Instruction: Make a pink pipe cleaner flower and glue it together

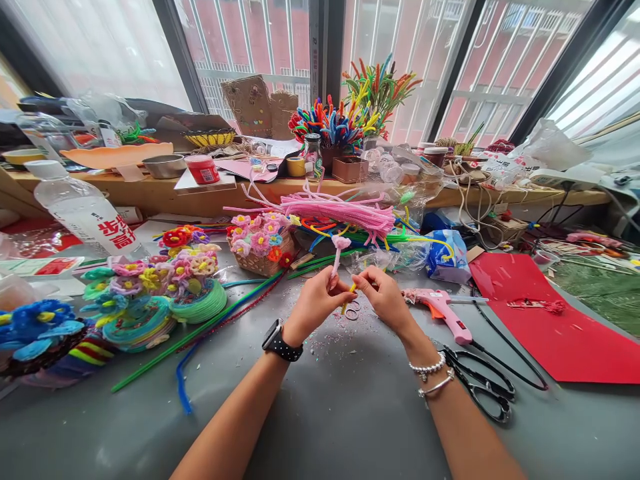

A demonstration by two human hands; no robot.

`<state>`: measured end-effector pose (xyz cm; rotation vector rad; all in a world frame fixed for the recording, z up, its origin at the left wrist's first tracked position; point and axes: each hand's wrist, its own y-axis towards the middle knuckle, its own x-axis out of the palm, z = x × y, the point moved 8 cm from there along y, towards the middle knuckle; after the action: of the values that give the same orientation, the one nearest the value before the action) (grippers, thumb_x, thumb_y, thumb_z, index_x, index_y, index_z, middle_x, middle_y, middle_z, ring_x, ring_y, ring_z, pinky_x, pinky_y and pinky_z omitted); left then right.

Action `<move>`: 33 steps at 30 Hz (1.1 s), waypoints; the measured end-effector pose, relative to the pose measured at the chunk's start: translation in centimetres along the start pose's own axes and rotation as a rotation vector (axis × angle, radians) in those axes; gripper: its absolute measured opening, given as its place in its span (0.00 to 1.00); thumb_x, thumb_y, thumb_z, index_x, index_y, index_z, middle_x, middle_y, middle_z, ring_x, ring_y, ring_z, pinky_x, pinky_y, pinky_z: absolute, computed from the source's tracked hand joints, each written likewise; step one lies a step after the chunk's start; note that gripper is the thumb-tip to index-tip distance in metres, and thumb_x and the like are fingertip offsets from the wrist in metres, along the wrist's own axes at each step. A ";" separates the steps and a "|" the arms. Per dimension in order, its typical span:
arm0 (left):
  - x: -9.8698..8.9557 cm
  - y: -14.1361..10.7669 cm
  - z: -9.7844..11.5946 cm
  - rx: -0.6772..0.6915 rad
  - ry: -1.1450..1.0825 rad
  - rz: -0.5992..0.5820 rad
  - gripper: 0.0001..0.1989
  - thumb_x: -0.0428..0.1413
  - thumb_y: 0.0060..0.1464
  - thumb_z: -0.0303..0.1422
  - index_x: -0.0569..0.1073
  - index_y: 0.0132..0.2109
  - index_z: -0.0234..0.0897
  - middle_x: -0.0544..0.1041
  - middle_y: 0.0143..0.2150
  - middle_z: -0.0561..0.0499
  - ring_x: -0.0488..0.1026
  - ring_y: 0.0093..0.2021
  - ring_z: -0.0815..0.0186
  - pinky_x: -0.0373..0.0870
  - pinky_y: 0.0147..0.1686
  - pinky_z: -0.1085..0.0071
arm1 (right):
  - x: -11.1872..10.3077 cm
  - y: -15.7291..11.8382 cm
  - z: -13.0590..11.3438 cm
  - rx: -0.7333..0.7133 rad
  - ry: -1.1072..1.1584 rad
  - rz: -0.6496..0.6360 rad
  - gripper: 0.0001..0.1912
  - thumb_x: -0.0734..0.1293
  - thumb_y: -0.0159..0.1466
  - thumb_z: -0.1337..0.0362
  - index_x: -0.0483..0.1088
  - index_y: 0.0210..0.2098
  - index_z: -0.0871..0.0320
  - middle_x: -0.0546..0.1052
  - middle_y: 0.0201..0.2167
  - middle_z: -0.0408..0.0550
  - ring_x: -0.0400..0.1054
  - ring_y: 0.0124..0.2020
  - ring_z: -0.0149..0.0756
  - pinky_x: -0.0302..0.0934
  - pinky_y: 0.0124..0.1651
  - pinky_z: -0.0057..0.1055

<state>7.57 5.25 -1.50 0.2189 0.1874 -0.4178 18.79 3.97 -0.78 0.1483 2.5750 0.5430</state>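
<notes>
1. Nearest, a pair of large black-handled scissors [483, 383] lies on the grey tabletop [345, 407], just beside the right forearm. A sideways push of this arm could slide them; the bracelets could perhaps catch on a handle.
2. The left hand [317, 297] is closed around the pale stem of a fluffy pink flower [341, 243], which stands upright above the fingers. Too strong a squeeze could, probably, bend the stem or flatten the head.
3. The right hand [384, 297] pinches the upper end of a short yellow fuzzy strip [349, 300] between the two hands. Because the strip is thin, it could slip and drop among the scattered glitter.
4. A pink glue gun [450, 315] with an orange trigger lies right of this hand, nozzle toward it. Were it hot, a careless move could burn; whether it is hot cannot be told.
5. Farther left, a clear plastic bottle [75, 203] with white cap carries big red Chinese characters, partly turned away.
6. Farthest, a small red tub [203, 171] bears whitish print, too small for reading.
</notes>
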 end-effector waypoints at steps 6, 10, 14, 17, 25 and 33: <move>0.4 0.1 -0.6 -0.047 -0.194 0.006 0.20 0.57 0.40 0.29 0.49 0.25 0.39 0.73 0.22 0.54 0.71 0.22 0.69 0.66 0.22 0.74 | 0.4 -1.2 2.0 0.240 0.227 0.272 0.18 0.60 0.55 0.51 0.64 0.20 0.60 0.61 0.17 0.39 0.53 0.20 0.26 0.50 0.24 0.25; 0.8 -0.1 -0.9 -0.035 -0.193 0.067 0.19 0.57 0.40 0.29 0.49 0.24 0.39 0.72 0.21 0.56 0.71 0.23 0.69 0.67 0.24 0.73 | 1.5 -2.1 3.6 0.366 0.438 0.376 0.19 0.62 0.52 0.49 0.64 0.21 0.60 0.61 0.16 0.38 0.52 0.19 0.25 0.49 0.23 0.24; 0.7 -0.2 -0.9 0.002 -0.077 0.138 0.18 0.56 0.41 0.29 0.49 0.24 0.39 0.72 0.21 0.56 0.71 0.23 0.69 0.66 0.24 0.73 | 2.2 -2.4 4.3 0.429 0.617 0.402 0.19 0.64 0.49 0.49 0.65 0.21 0.61 0.63 0.17 0.38 0.54 0.19 0.24 0.50 0.23 0.24; 0.2 -0.2 -0.7 0.017 -0.014 0.181 0.18 0.56 0.41 0.31 0.50 0.24 0.39 0.73 0.22 0.55 0.71 0.23 0.68 0.65 0.23 0.74 | 2.2 -2.2 4.2 0.433 0.648 0.361 0.18 0.64 0.50 0.50 0.68 0.24 0.61 0.64 0.18 0.39 0.54 0.20 0.24 0.50 0.24 0.23; -2.3 0.1 -0.4 0.035 0.039 0.237 0.18 0.57 0.41 0.32 0.50 0.24 0.39 0.75 0.25 0.52 0.72 0.26 0.66 0.65 0.25 0.72 | -3.4 -0.8 0.9 0.283 0.157 0.265 0.15 0.60 0.55 0.56 0.69 0.33 0.60 0.72 0.29 0.46 0.62 0.27 0.30 0.54 0.29 0.26; -4.9 0.4 -0.7 0.039 0.092 0.314 0.19 0.58 0.38 0.31 0.50 0.24 0.39 0.75 0.28 0.51 0.73 0.29 0.66 0.66 0.27 0.72 | -11.0 -10.8 5.0 0.432 -0.881 -0.287 0.09 0.60 0.51 0.64 0.70 0.28 0.56 0.74 0.32 0.50 0.68 0.33 0.42 0.58 0.29 0.32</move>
<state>3.26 7.65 -1.04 0.3009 0.2314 -0.0992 30.81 -6.41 -4.14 0.1219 1.7570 -0.1802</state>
